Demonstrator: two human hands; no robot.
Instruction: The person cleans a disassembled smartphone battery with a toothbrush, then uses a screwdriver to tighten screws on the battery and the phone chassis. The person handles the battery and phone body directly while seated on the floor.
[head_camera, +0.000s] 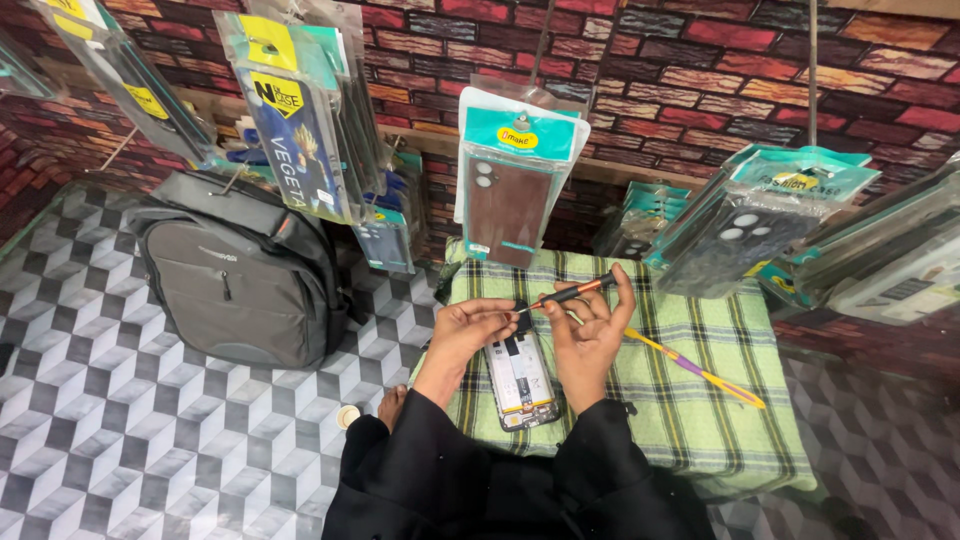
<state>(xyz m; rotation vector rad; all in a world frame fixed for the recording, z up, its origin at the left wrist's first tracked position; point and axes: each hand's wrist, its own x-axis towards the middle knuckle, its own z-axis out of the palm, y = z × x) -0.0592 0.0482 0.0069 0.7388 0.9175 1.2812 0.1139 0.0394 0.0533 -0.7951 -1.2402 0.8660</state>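
The hands (530, 335) hide the top of the opened phone (522, 380).

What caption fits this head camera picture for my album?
Two hands, left hand and right hand, hold a screwdriver over an opened phone on a green checked cloth.

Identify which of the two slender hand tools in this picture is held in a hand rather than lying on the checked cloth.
The black-and-orange screwdriver, gripped by the right hand with its tip at the left hand. The yellow-and-purple tool lies loose on the cloth.

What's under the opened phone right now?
The opened phone lies on a green checked cloth. Whatever the cloth covers is hidden. Both hands and a screwdriver hover over the phone's top end.
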